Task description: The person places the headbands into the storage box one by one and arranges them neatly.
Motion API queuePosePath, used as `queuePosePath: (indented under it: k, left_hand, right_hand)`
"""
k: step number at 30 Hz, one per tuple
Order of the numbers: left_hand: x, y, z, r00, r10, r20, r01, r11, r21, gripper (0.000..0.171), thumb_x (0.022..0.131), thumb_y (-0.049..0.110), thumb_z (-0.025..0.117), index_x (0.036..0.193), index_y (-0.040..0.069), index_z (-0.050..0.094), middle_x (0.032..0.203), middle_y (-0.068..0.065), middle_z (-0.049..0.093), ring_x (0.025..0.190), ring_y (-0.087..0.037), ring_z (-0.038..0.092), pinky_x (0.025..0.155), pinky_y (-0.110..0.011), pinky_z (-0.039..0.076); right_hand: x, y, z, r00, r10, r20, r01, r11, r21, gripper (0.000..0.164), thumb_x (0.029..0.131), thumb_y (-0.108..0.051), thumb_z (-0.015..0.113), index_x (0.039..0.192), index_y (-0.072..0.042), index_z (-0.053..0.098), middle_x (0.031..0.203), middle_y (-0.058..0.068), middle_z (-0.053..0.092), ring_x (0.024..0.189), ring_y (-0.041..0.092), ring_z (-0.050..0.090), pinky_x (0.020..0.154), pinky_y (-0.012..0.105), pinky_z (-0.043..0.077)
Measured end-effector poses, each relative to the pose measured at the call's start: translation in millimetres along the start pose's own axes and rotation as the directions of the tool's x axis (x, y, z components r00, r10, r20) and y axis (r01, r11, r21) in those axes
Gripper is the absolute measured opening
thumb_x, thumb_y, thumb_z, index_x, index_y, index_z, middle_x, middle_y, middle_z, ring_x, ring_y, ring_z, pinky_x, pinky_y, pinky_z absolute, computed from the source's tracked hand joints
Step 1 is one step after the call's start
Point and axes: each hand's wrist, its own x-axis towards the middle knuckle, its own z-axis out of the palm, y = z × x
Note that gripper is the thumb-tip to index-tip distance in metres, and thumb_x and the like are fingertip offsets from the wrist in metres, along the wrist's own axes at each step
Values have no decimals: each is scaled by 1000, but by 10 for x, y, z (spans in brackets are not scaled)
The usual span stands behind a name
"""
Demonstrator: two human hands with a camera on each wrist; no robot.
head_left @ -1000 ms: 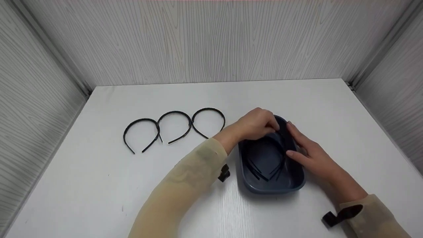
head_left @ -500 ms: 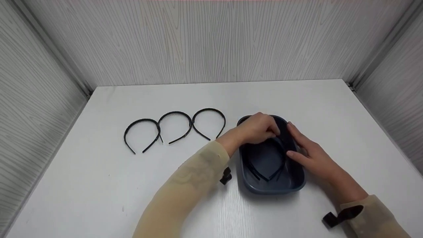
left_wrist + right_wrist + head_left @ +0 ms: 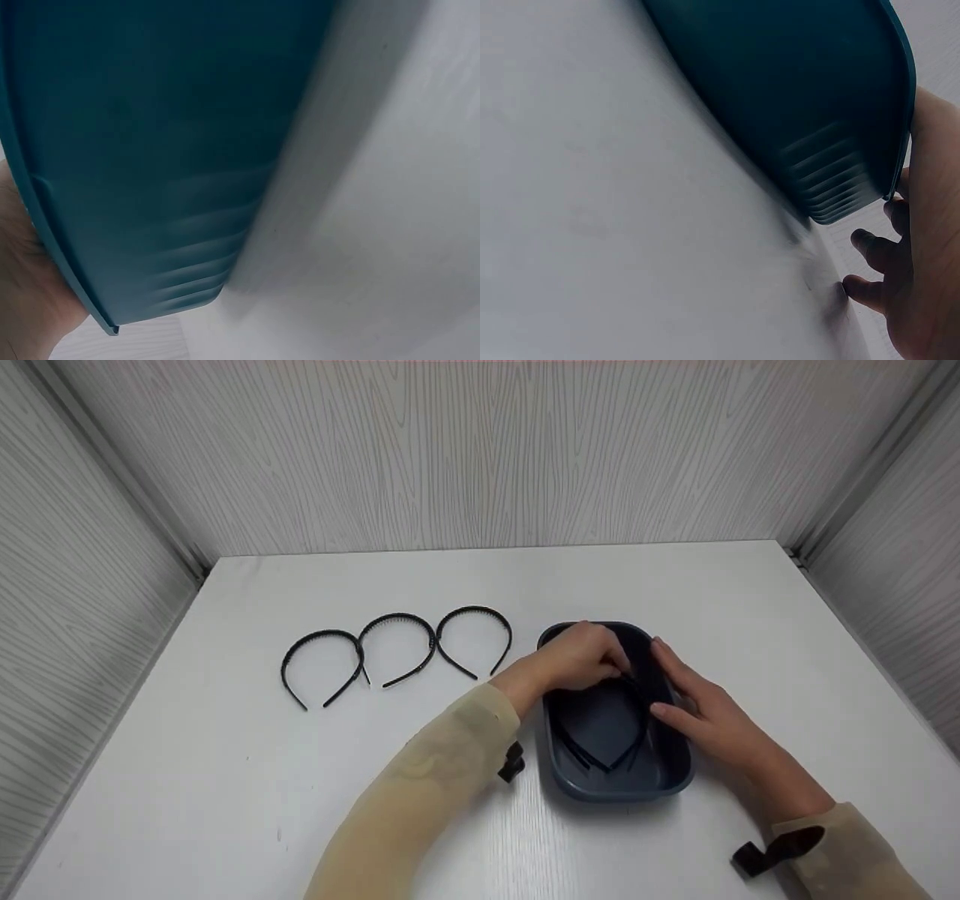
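My left hand (image 3: 581, 656) reaches into a dark blue plastic basin (image 3: 621, 795) in the head view. Its curled fingers pinch the top of a dark headband (image 3: 642, 726) lying inside; the fingertips are partly hidden. More headband ends overlap near the basin's bottom, hard to tell apart. Against the right rim, the thumb and forefinger of my right hand (image 3: 709, 720) rest fairly straight. The right wrist view shows the other fingers (image 3: 874, 249) spread outside the basin wall (image 3: 802, 97). The left wrist view sees the basin's outer side (image 3: 150, 165), with part of the left hand at its rim.
Left of the basin, three black toothed headbands lie in a row: a left one (image 3: 324, 632), a middle one (image 3: 397, 616) and a right one (image 3: 474, 608). They rest on a white table (image 3: 225, 780) enclosed by pale wood-grain panels (image 3: 480, 450).
My left hand has sunk a little lower and nearer inside the basin, uncovering its far left rim. The right hand and the three headbands on the table keep their places.
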Motion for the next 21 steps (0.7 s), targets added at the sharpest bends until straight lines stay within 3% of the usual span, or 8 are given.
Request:
queuePosePath:
  k: [21]
  left_hand:
    - [18,7,27,999,-24,40,23,1000,19,20,102,11,72,118,14,84,115,3,79,108,-9,71,93,-16,50]
  right_hand:
    - [0,26,6,1000,6,-7,-6,1000,-30,80,107,-17,65,172,-26,19,177,-2,16,160,9,17,120,12,17]
